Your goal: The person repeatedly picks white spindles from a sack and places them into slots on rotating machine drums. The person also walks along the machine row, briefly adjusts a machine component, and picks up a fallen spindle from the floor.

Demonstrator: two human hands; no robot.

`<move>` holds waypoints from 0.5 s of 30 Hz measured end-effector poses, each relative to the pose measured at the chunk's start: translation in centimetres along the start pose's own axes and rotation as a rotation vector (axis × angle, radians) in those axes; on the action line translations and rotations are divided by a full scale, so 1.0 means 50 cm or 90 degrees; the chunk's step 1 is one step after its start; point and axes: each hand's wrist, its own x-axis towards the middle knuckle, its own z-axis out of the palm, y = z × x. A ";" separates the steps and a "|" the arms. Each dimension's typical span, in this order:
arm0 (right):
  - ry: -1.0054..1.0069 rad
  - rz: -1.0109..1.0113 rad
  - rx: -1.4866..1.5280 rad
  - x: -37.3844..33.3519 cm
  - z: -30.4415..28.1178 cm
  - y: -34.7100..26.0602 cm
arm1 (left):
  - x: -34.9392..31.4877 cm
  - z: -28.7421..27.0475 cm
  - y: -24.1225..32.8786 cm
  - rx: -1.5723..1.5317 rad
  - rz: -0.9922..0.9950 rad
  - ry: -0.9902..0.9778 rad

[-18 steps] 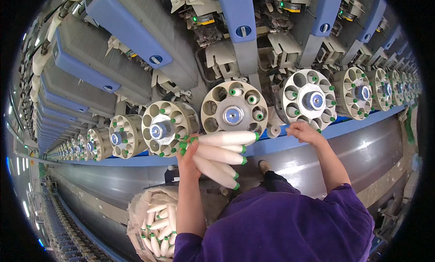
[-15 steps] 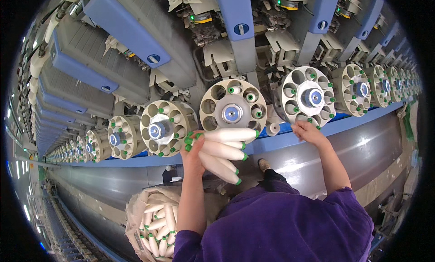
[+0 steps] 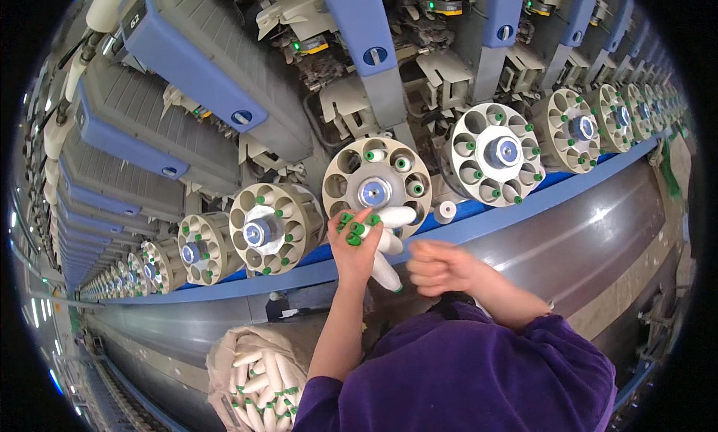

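My left hand is closed around a bunch of white yarn bobbins, their green ends sticking up between the fingers. It is just in front of the middle round bobbin magazine, partly covering its lower pockets. Three bobbins show in that magazine's upper and right pockets; several others at its left look vacant. To the right of the bunch, my right hand is curled, its fingers bent together. Anything inside it is hidden. The magazine to the right has green-tipped bobbins in most pockets.
A cloth-lined sack full of white bobbins stands at lower left. A row of similar magazines runs along a blue rail. A small pale spool sits on the rail. Blue-and-grey machine units rise behind.
My right hand has come left and nearer, from the right magazine to beside the bunch. My left hand has moved right, to the middle magazine, and its bobbins have turned. The view has shifted slightly.
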 end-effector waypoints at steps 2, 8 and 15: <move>-0.013 -0.056 -0.066 -0.039 0.013 -0.038 | -0.012 -0.028 -0.002 -0.014 -0.027 -0.027; 0.349 -0.071 -0.307 0.025 -0.070 -0.076 | -0.021 -0.148 -0.002 -0.481 -0.183 0.018; 0.293 -0.019 -0.106 0.066 -0.123 0.013 | -0.055 -0.180 -0.024 -0.542 -0.143 0.141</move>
